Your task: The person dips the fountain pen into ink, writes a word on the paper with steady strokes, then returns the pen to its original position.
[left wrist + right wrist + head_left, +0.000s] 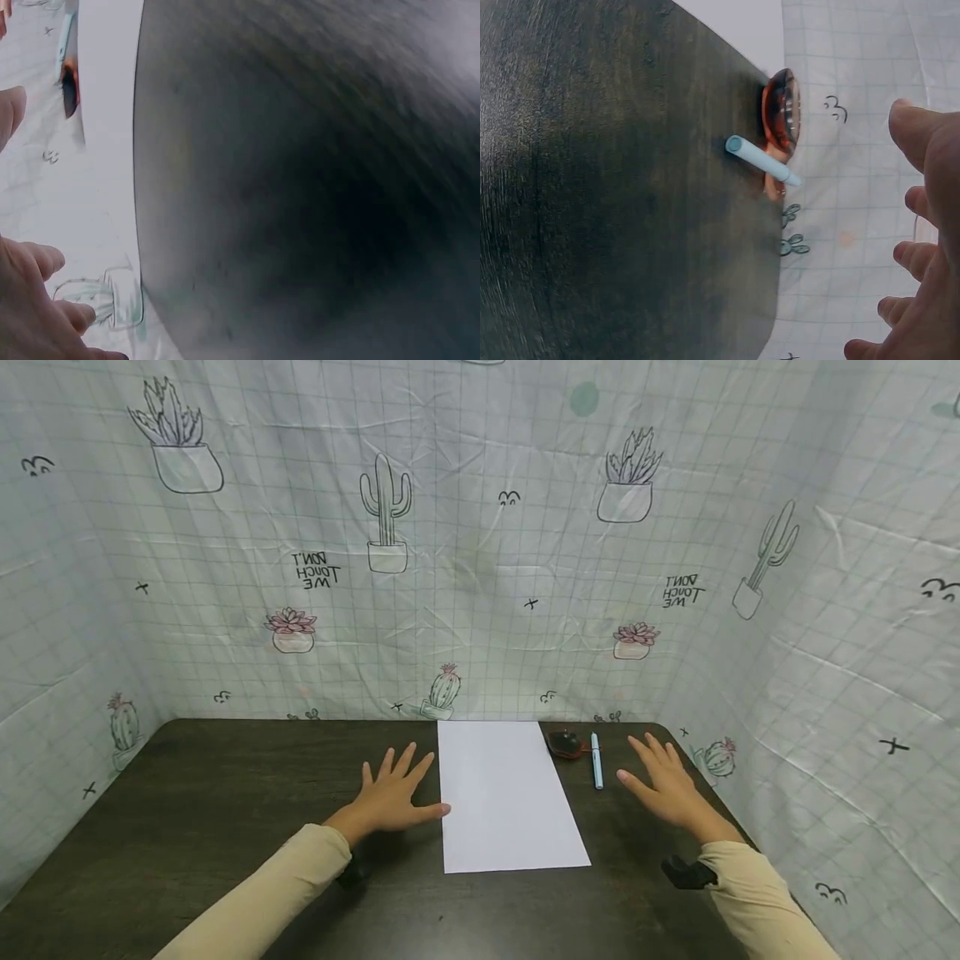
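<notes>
A blank white sheet of paper (502,802) lies on the dark table. My left hand (390,797) is at its left side, fingers spread, the thumb tip overlapping the paper's edge in the head view. To the right of the sheet is a light blue pen (597,762), with my right hand (667,785) beside it, fingers spread and holding nothing. Between paper and pen sits a dark, glossy rounded object (566,743) with an orange-red rim. In the right wrist view, the pen (761,160) crosses the narrow reddish part of this spoon-like object (781,112).
The dark wooden table (210,802) extends to the left of the paper and in front of it. White cloth (465,610) printed with cactus drawings hangs behind the table and on both sides. A black wrist mount (686,872) sits at the right sleeve.
</notes>
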Motion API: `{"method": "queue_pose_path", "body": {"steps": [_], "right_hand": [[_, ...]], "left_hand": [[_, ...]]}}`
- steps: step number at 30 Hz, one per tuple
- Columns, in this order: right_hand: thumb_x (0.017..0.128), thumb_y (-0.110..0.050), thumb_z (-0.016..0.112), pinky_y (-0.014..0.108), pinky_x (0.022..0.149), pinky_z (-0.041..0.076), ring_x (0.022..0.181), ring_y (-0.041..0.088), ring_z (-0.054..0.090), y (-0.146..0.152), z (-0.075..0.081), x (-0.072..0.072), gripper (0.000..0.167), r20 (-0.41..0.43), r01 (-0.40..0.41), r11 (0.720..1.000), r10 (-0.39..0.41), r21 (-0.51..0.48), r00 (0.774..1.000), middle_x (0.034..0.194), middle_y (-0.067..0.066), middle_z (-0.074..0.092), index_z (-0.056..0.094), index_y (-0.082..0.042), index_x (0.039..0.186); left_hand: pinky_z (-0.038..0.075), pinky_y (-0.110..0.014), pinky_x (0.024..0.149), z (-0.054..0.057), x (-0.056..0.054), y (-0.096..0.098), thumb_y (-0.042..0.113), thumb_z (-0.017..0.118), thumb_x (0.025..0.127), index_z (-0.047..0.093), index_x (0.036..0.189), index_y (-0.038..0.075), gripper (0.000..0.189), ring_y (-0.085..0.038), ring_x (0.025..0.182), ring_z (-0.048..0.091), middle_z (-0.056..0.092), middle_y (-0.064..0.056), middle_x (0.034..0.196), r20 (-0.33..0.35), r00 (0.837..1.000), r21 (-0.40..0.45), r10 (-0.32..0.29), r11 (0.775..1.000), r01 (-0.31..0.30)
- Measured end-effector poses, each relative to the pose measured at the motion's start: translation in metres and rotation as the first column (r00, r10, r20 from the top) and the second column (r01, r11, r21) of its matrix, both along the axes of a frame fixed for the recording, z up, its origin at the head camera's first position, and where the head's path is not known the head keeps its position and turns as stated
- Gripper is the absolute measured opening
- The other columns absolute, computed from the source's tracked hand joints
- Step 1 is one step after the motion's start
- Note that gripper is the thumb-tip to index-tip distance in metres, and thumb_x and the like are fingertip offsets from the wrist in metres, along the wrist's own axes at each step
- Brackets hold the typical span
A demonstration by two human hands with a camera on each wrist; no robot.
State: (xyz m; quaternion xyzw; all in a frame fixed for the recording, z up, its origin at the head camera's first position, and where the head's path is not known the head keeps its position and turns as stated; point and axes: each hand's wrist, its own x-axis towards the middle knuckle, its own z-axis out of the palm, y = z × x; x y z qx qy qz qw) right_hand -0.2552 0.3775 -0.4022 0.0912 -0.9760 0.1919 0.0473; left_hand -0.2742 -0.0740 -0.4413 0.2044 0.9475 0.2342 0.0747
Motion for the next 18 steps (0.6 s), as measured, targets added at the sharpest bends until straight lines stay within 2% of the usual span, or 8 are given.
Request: {"method": "queue_pose_path", "body": {"steps": [9, 18], "right_hand": [[0.107, -0.039, 0.058, 0.092, 0.105, 0.016, 0.147, 0.073, 0.007, 0.003, -0.018, -0.009, 0.075, 0.000, 0.013, 1.000, -0.013, -0.024, 1.000, 0.163, 0.044, 0.015, 0.031, 0.007, 0.159], [0.107, -0.031, 0.058, 0.080, 0.118, 0.009, 0.146, 0.072, 0.011, 0.008, -0.033, -0.016, 0.071, -0.029, -0.017, 0.997, 0.016, -0.070, 0.999, 0.159, 0.049, 0.019, 0.032, 0.013, 0.155]], "left_hand": [[0.002, -0.082, 0.119, -0.009, -0.003, 0.025, 0.069, 0.063, 0.093, 0.025, 0.168, 0.018, 0.099, -0.053, 0.160, 0.003, 0.010, -0.017, 0.177, 0.057, 0.997, -0.064, -0.051, 0.996, 0.054], [0.005, -0.079, 0.122, -0.015, -0.003, 0.037, 0.069, 0.063, 0.093, 0.024, 0.169, 0.020, 0.098, -0.049, 0.161, 0.004, 0.012, -0.013, 0.177, 0.111, 0.992, -0.116, -0.064, 0.990, 0.077]]}}
